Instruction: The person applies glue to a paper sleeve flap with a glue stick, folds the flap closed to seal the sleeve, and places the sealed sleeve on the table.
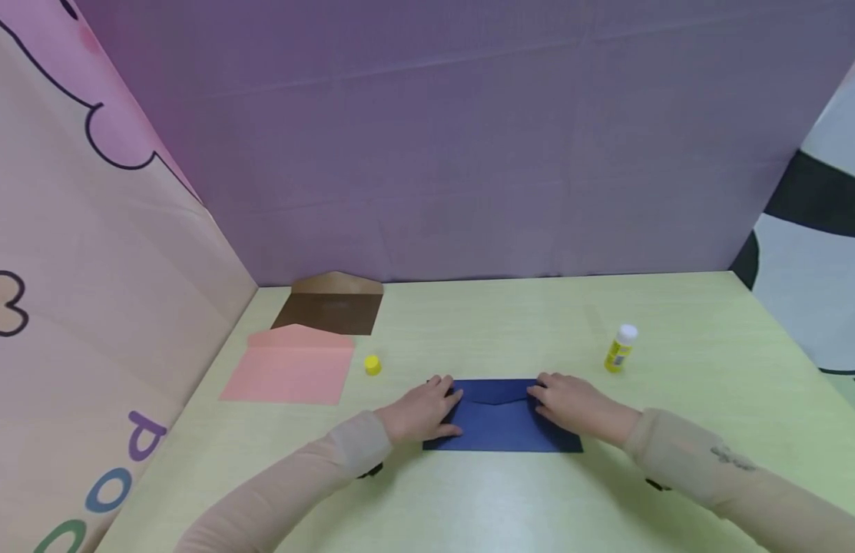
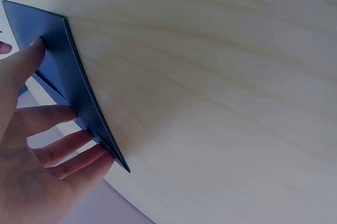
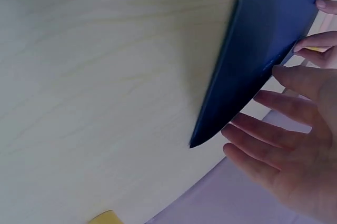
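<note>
A dark blue envelope (image 1: 496,426) lies on the table, its pointed flap (image 1: 496,390) folded down along the far side. On its left part rests my left hand (image 1: 423,411), with the thumb on the blue face and the fingers spread over the flap side, as the left wrist view shows. My right hand (image 1: 575,403) touches the far right part of the envelope with nearly straight fingers. In the right wrist view the fingertips (image 3: 231,126) lie along the envelope's edge. Whether the flap is stuck down cannot be told.
A pink envelope (image 1: 289,372) and a brown envelope (image 1: 330,313), both with raised flaps, lie at the left. A yellow cap (image 1: 372,365) sits near the pink one. To the right stands a glue stick (image 1: 619,349). A purple wall (image 1: 468,153) closes the back.
</note>
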Tool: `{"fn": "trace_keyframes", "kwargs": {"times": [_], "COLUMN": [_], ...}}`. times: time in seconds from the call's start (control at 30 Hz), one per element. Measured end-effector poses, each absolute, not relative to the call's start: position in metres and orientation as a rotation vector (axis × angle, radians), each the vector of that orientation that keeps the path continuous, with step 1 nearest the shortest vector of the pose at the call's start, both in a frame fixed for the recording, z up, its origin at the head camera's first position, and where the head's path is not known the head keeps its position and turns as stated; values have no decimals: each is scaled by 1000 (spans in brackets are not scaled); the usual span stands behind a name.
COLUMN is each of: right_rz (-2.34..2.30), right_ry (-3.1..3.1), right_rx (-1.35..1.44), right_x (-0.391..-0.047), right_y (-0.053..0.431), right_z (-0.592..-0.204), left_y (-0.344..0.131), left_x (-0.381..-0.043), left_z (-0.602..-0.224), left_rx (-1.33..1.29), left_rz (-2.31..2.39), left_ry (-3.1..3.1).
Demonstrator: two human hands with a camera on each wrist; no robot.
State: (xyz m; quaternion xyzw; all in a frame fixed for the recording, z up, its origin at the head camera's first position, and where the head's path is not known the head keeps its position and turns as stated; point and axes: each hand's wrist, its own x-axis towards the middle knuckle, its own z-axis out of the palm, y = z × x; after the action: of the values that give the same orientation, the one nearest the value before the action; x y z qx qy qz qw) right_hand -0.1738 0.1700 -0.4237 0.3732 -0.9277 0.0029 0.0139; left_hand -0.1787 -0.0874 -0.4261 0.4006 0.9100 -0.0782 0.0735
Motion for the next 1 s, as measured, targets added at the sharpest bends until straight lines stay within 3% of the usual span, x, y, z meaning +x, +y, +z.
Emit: {"fn": "trace_keyframes", "kwargs": {"times": [0.63,1.0], "right_rz": [-79,104], "right_ry": [-3184,-3289], "right_rx": [1225,1201], "right_x": [-160,-158], "right_y": [112,112], "right_z": [-422,-434], "left_y": [-85,-83], "left_x": [-180,-179], "left_z": [-426,-426], "left_rx": [1155,1129], "left_rz": [-272,-282], "left_ry": [2714,2710]}}
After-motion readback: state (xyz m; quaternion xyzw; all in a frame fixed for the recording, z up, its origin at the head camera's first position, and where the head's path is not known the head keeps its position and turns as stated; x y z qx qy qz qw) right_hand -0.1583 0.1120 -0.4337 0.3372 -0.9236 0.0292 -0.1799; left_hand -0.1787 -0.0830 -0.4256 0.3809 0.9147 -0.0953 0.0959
